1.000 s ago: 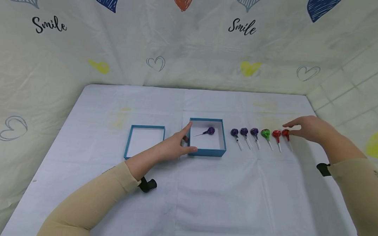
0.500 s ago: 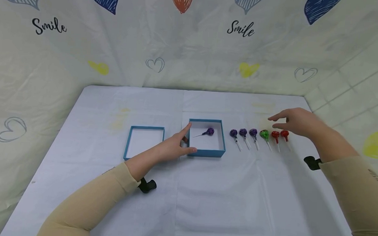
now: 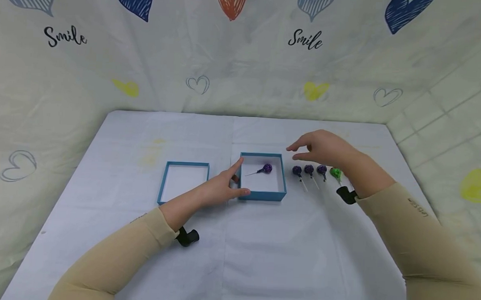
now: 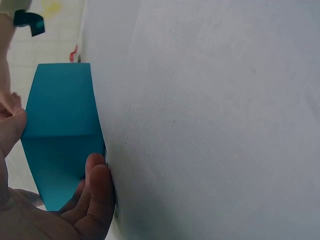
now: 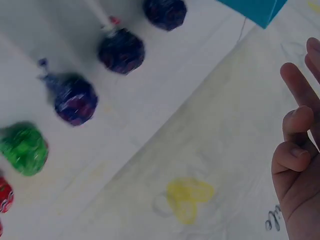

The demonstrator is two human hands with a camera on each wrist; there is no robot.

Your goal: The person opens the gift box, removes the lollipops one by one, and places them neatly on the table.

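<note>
My left hand (image 3: 220,187) rests against the left side of a blue open box (image 3: 264,196), its index finger and thumb spread along the rim. In the left wrist view, fingers (image 4: 100,190) touch the box's blue outer wall (image 4: 65,100). Inside the box lies one purple-wrapped lollipop (image 3: 267,168). My right hand (image 3: 325,147) hovers with parted fingers and nothing held, beyond a row of lollipops, near the box's right side. The row shows purple lollipops (image 3: 309,169) and a green lollipop (image 3: 335,173). The right arm hides the red lollipops (image 5: 5,195) in the head view; the right wrist view partly shows them.
Left of the box, partly behind my left forearm, lies a shallow blue-rimmed lid (image 3: 184,179). A white cloth (image 3: 300,260) covers the table. Behind it hangs a pale sheet (image 3: 248,56) printed with hearts and lettering.
My right hand has moved left from the red lollipops, over the row, toward the box. The left hand, box, lid and lollipops stay in place.
</note>
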